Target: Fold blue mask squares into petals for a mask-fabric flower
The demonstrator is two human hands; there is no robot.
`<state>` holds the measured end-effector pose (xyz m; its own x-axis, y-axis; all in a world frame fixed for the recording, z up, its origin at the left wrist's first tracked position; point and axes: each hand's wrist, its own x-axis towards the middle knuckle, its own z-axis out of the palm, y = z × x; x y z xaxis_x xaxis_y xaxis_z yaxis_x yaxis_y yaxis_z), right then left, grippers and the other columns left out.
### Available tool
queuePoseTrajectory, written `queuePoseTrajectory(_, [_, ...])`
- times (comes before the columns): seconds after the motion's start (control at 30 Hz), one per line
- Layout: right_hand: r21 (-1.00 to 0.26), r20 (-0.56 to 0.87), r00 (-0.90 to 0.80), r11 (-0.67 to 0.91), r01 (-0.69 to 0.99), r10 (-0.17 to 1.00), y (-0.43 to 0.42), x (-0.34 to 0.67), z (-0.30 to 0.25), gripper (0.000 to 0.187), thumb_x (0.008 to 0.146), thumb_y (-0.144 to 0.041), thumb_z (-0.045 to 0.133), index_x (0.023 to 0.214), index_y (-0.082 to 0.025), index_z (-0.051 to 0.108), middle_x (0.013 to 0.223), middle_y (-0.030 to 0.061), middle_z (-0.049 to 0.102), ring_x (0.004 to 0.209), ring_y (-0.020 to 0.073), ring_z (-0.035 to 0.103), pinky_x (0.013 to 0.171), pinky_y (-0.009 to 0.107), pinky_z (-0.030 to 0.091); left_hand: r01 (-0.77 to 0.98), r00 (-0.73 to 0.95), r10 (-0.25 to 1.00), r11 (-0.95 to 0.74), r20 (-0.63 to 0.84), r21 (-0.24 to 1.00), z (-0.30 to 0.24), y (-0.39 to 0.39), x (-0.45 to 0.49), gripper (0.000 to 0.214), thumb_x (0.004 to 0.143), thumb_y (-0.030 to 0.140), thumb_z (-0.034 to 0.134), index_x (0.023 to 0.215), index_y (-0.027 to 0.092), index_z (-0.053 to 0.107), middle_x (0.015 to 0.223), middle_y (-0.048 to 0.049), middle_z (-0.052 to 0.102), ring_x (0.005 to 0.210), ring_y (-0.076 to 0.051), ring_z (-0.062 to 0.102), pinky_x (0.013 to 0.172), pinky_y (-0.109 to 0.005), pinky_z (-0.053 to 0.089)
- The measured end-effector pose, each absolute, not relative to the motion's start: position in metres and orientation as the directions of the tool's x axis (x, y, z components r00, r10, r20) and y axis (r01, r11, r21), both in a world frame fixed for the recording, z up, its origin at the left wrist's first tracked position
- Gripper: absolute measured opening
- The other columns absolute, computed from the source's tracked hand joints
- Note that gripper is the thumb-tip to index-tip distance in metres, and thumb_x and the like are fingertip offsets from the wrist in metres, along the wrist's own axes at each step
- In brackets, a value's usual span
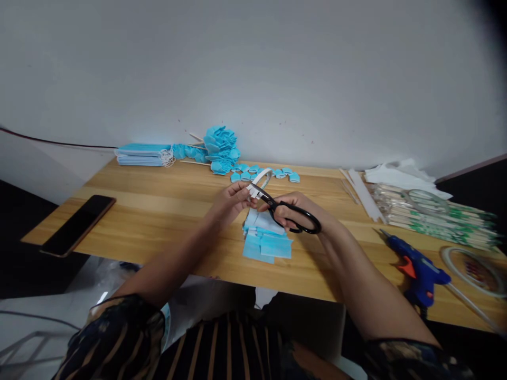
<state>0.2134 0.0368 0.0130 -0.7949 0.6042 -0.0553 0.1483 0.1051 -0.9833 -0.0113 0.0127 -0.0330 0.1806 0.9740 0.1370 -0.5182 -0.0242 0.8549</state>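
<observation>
My right hand (295, 207) is closed through the handles of black scissors (291, 211), whose blades point left toward a white strip. My left hand (233, 199) pinches that white looped strip (259, 182) just left of the blades, above the wooden table (166, 211). Directly below both hands lies a small pile of cut blue mask pieces (267, 240). Whether the blades are around the strip I cannot tell.
A stack of blue face masks (142, 154) and blue folded flower shapes (219, 148) lie at the back by the wall. A dark phone (77, 224) rests at the left edge. A blue glue gun (418, 269), packaged sticks (431, 216) and a tape roll (475, 269) sit at the right.
</observation>
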Motion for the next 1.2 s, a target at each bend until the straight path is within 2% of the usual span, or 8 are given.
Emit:
queuePoseTrajectory(0.13, [-0.983,-0.051,-0.783,0.108,0.149,0.620,0.036,0.212,0.014,0.059,0.084,-0.070,0.071,0.101,-0.014,0.076,0.055,-0.0078,0.053,0.041,0.0044,0.047,0.041,0.019,0.036,-0.515,0.179,0.974,-0.026,0.137,0.857,-0.032,0.012,-0.011,0.047,0.070,0.051,0.093,0.086,0.016,0.065,0.079,-0.0028,0.069,0.073,-0.014,0.066,0.071,-0.029,0.056])
queuePoseTrajectory(0.57, [-0.992,-0.038,-0.778,0.073,0.107,0.627,0.033,0.212,0.021,0.067,0.081,-0.075,0.070,0.100,-0.011,0.076,0.052,-0.0086,0.049,0.037,0.0041,0.039,0.037,0.019,0.035,-0.520,0.177,0.971,-0.047,0.162,0.853,-0.028,0.010,-0.015,0.037,0.072,0.037,0.093,0.093,0.017,0.071,0.088,-0.0020,0.073,0.078,-0.013,0.069,0.080,-0.029,0.056])
queuePoseTrajectory(0.7, [-0.993,-0.059,-0.804,0.049,0.109,0.591,0.030,0.212,0.022,0.064,0.083,-0.069,0.072,0.106,-0.010,0.076,0.053,-0.0075,0.052,0.038,0.0039,0.041,0.037,0.018,0.034,-0.501,0.159,0.972,-0.072,0.174,0.862,-0.027,0.010,-0.014,0.040,0.069,0.040,0.095,0.090,0.018,0.070,0.085,-0.0017,0.072,0.076,-0.013,0.067,0.077,-0.029,0.054])
queuePoseTrajectory(0.8, [-0.992,-0.080,-0.831,0.038,0.121,0.551,0.027,0.209,0.024,0.052,0.083,-0.057,0.076,0.106,-0.010,0.077,0.053,-0.0074,0.054,0.039,0.0035,0.044,0.038,0.017,0.034,-0.467,0.128,0.975,-0.103,0.183,0.878,-0.025,0.008,-0.012,0.042,0.064,0.040,0.097,0.086,0.018,0.069,0.083,-0.0008,0.071,0.075,-0.012,0.064,0.076,-0.026,0.052])
queuePoseTrajectory(0.9, [-0.986,-0.120,-0.846,0.033,0.161,0.520,0.020,0.207,0.025,0.041,0.084,-0.046,0.076,0.106,-0.012,0.077,0.052,-0.0084,0.054,0.040,0.0037,0.045,0.040,0.016,0.037,-0.418,0.102,0.979,-0.120,0.178,0.900,-0.021,0.005,-0.010,0.038,0.066,0.038,0.096,0.081,0.017,0.068,0.080,-0.0001,0.070,0.072,-0.010,0.062,0.070,-0.023,0.049])
queuePoseTrajectory(1.0, [-0.975,-0.166,-0.842,0.044,0.219,0.513,0.009,0.207,0.025,0.039,0.084,-0.044,0.076,0.107,-0.013,0.078,0.053,-0.0084,0.054,0.041,0.0036,0.045,0.040,0.017,0.036,-0.368,0.141,0.976,-0.107,0.169,0.924,-0.020,0.003,-0.011,0.036,0.068,0.037,0.095,0.081,0.017,0.068,0.079,-0.0005,0.070,0.069,-0.011,0.063,0.065,-0.023,0.049])
queuePoseTrajectory(1.1, [-0.960,-0.180,-0.817,0.082,0.266,0.547,-0.004,0.211,0.026,0.043,0.079,-0.048,0.080,0.104,-0.013,0.080,0.052,-0.0088,0.052,0.042,0.0040,0.043,0.040,0.018,0.035,-0.327,0.202,0.962,-0.111,0.184,0.938,-0.022,0.003,-0.011,0.036,0.068,0.035,0.095,0.084,0.016,0.070,0.080,-0.0020,0.071,0.070,-0.014,0.066,0.067,-0.025,0.052])
queuePoseTrajectory(1.2, [-0.949,-0.181,-0.745,0.084,0.304,0.641,-0.012,0.218,0.027,0.046,0.079,-0.056,0.079,0.098,-0.014,0.080,0.050,-0.0092,0.048,0.041,0.0043,0.041,0.041,0.019,0.034,-0.286,0.224,0.955,-0.127,0.195,0.950,-0.023,0.003,-0.008,0.038,0.066,0.038,0.095,0.081,0.015,0.069,0.076,-0.0023,0.070,0.068,-0.013,0.065,0.066,-0.025,0.051])
